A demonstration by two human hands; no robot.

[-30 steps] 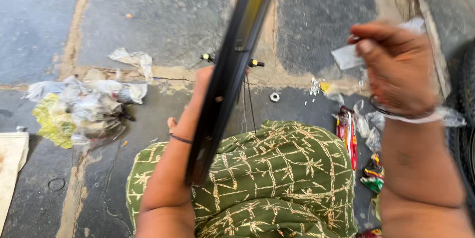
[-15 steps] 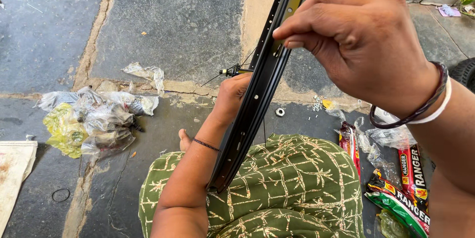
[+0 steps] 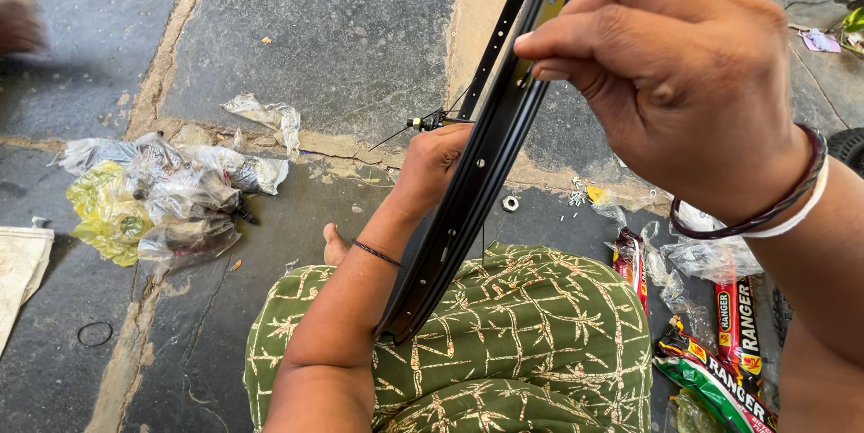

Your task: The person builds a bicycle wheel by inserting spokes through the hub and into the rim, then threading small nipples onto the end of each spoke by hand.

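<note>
A floor of large dark grey stone slabs (image 3: 342, 28) with pale sandy mortar joints fills the scene under flat daylight. Left of the vertical joint (image 3: 166, 55) lies another slab; the horizontal joint (image 3: 351, 149) crosses just below it, cracked and crumbling

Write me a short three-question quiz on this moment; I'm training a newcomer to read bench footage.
1. True or false: the left hand is behind the black wheel rim.
2. What rests under the rim's lower end? A) a metal bucket B) green patterned cloth C) a wooden box
3. Where do the right hand's fingertips pinch?

Key: 1 true. 2 B. 3 at the rim's inner face, near its spoke holes; anything pinched there is too small to tell.
</note>
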